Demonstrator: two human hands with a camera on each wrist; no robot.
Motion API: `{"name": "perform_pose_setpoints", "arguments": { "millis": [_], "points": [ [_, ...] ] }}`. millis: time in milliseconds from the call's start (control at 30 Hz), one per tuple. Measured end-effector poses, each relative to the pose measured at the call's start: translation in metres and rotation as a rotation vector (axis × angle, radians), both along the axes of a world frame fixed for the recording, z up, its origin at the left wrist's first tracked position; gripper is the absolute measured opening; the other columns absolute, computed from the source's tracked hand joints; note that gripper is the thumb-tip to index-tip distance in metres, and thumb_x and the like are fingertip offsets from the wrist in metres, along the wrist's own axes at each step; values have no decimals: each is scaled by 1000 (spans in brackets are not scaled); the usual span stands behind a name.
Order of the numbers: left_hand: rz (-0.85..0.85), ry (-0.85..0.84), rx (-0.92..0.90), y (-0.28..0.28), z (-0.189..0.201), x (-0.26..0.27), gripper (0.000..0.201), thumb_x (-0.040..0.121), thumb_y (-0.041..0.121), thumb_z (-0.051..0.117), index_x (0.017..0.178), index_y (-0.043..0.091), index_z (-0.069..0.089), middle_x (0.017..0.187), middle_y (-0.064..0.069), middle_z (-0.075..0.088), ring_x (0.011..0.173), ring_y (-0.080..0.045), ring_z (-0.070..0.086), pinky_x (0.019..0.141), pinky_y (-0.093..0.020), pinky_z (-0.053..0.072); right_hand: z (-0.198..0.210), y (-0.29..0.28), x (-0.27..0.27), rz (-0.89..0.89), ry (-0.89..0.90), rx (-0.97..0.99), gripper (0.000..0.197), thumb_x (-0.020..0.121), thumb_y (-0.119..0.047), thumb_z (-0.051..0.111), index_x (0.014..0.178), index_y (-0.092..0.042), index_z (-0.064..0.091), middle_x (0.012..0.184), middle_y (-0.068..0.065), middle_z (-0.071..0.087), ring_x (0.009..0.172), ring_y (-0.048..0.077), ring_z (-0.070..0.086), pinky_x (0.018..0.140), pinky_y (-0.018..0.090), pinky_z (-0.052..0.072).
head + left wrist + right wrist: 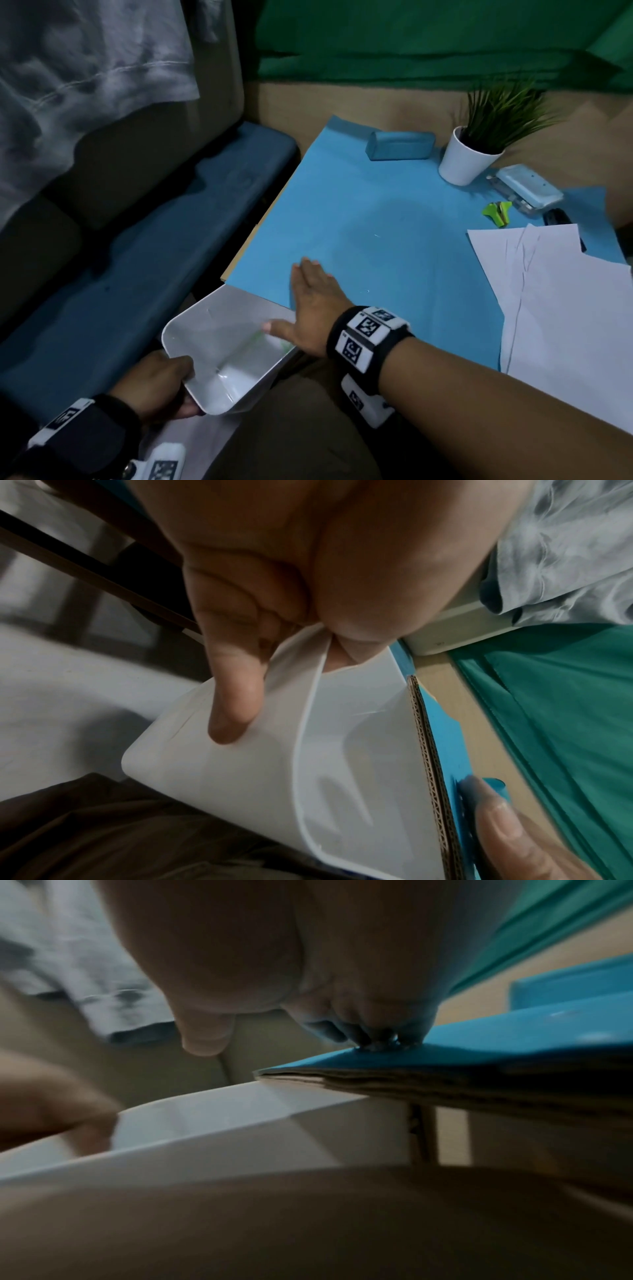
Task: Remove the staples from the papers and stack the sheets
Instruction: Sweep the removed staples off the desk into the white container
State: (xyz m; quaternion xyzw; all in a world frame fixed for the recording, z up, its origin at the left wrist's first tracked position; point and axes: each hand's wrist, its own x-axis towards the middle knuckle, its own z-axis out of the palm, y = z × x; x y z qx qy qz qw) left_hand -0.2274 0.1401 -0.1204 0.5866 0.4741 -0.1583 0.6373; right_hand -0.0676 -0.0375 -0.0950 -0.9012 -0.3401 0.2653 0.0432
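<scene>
The light, stiff bin (219, 356) is being gripped at its rim by the left hand (161, 383) below the tabletop's (394, 222) near edge; tiny, slippery staples (376, 235) are being swept by the flat, empty right hand (313, 305); the loose, flimsy sheets (561, 308) are best being taken by their edges.

The far edge of the white tray (219, 346) is tucked under the near left corner of the blue mat (376, 219), so that part is hidden. The left hand (157, 383) hides the tray's near left corner. The loose sheets (561, 308) run off the right edge of the head view, and a black object (558, 217) behind them is mostly covered. The right wrist view is blurred; the right hand's fingertips (377, 1039) on the mat cannot be made out clearly.
</scene>
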Motion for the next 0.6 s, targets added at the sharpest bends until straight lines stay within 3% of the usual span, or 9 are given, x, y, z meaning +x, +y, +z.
{"name": "perform_pose_setpoints", "arguments": {
  "millis": [133,233,300,433,600],
  "points": [
    [5,2,-11,-1,-1,2,23,93,-12,37,105,-19,55,52,-19,59,37,-27,59,36,-31,50,13,9,-12,113,91,135,99,90,-63,50,155,-12,-5,163,5,-11,150,18,-10,119,32,-3],
    [3,3,-3,0,-1,3,22,93,-12,38,103,-19,55,53,-19,57,38,-27,58,36,-31,50,31,-11,1,30,88,244,92,92,-55,54,156,-14,1,164,1,-2,150,12,-2,119,25,3],
    [14,10,-6,2,-6,2,22,92,-12,38,104,-19,55,53,-19,57,39,-29,59,38,-33,52,35,-47,16,-79,-6,200,89,92,-51,55,156,-11,7,164,5,6,150,14,7,117,21,5],
    [52,-7,-26,0,-13,2,22,93,-11,37,104,-12,55,55,-19,65,46,-32,66,43,-39,56,24,-118,25,-410,-83,-2,103,84,-70,48,155,-7,6,164,9,5,151,18,3,122,31,8],
    [65,-20,-62,-5,-12,1,22,92,-13,36,101,-10,55,73,-26,66,56,-37,64,40,-37,54,9,-90,-17,-360,-38,-43,118,78,-82,41,154,-6,-7,161,15,-14,149,29,-13,122,41,1]
  ]
}}
